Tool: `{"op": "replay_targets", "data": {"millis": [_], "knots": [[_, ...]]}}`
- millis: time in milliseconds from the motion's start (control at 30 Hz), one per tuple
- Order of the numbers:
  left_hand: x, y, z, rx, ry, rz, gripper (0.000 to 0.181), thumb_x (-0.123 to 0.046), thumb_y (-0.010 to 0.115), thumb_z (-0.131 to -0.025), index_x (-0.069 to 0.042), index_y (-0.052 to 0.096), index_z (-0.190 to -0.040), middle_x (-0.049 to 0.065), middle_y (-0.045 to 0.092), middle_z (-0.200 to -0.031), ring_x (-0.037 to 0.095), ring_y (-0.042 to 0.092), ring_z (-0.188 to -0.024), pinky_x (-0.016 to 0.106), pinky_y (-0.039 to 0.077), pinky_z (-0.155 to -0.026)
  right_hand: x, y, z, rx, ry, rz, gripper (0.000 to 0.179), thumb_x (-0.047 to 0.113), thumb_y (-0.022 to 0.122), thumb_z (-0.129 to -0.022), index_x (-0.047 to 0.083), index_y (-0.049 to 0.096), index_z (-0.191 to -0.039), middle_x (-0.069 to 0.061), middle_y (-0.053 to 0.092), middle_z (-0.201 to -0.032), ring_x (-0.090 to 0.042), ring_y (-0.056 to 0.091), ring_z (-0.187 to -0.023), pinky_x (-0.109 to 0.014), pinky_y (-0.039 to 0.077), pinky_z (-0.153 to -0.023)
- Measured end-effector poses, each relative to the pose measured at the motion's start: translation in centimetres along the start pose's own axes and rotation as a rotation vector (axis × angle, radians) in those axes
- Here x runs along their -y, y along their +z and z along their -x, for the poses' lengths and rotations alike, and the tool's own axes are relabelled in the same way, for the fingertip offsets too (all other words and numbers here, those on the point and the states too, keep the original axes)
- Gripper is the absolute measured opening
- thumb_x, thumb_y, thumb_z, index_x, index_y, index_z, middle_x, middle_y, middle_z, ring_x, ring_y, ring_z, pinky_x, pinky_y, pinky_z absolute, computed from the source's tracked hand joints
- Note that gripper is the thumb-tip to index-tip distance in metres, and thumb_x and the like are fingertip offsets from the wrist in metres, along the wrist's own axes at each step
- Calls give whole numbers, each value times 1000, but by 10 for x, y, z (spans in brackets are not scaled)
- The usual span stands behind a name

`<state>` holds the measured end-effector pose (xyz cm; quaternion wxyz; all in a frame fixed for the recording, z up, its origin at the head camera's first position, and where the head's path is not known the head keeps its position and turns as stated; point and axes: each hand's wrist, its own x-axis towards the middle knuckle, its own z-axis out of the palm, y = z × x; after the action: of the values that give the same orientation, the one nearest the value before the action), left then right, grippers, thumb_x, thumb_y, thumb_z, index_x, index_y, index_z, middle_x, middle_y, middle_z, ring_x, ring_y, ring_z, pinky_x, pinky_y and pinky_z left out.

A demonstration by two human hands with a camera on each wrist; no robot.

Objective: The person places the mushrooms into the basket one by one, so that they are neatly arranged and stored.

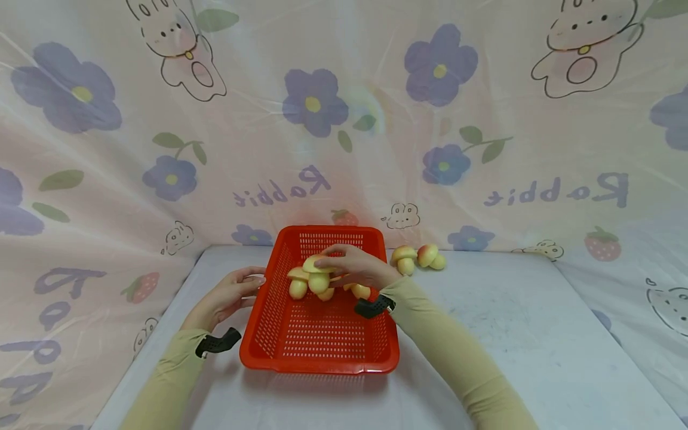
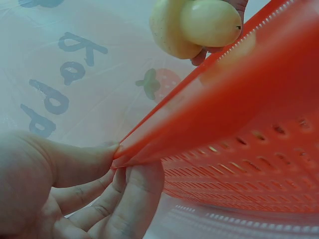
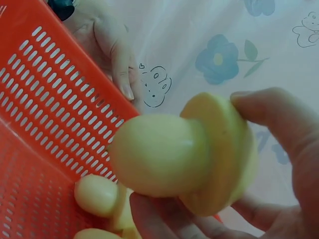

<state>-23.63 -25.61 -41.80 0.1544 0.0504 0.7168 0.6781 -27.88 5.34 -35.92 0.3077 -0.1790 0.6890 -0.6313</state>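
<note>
My right hand point(image 1: 357, 267) holds a yellow toy mushroom point(image 1: 318, 280) by its cap, above the red plastic basket point(image 1: 322, 366). In the right wrist view, thumb and fingers grip the cap of this mushroom point(image 3: 159, 154), its stem pointing left. My left hand point(image 1: 233, 294) is at the basket's left rim; the left wrist view shows thumb and fingers pinching that rim point(image 2: 134, 149). Several similar mushrooms lie inside the basket, one point(image 1: 298, 289) near the left wall and another point(image 1: 361, 291) at the right, partly hidden by the right hand and wrist.
Two more mushrooms, one upright point(image 1: 404, 259) and one tipped over point(image 1: 431, 257), are on the white table point(image 1: 484, 334) right of the basket, near its back edge. A printed cloth point(image 1: 376, 149) with flowers and rabbits hangs behind and along the sides.
</note>
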Motion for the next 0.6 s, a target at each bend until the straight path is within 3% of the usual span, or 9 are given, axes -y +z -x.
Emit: {"op": "replay_targets", "data": {"millis": [200, 433, 600], "knots": [[0, 0, 0, 8, 1, 20, 51, -16, 53, -99, 4, 33, -141, 10, 63, -111, 20, 65, -94, 37, 54, -81, 0, 7, -9, 31, 11, 52, 36, 31, 70, -89, 6, 61, -113, -10, 63, -108, -32, 63, -96, -50, 49, -89], [0, 0, 0, 6, -2, 19, 50, -15, 54, -99, 4, 33, -141, 10, 63, -109, 20, 64, -94, 37, 54, -81, -9, 23, -20, 34, 102, 82, 32, 29, 69, -89, 4, 64, -108, -11, 63, -99, -27, 60, -82, -54, 47, -89], [0, 1, -1, 6, -3, 23, 50, -15, 53, -99, 4, 33, -141, 10, 63, -110, 20, 65, -93, 37, 55, -80, -16, 31, -22, 71, 154, 89, 32, 28, 68, -90, 2, 65, -107, -13, 66, -99, -26, 63, -84, -49, 51, -85]]}}
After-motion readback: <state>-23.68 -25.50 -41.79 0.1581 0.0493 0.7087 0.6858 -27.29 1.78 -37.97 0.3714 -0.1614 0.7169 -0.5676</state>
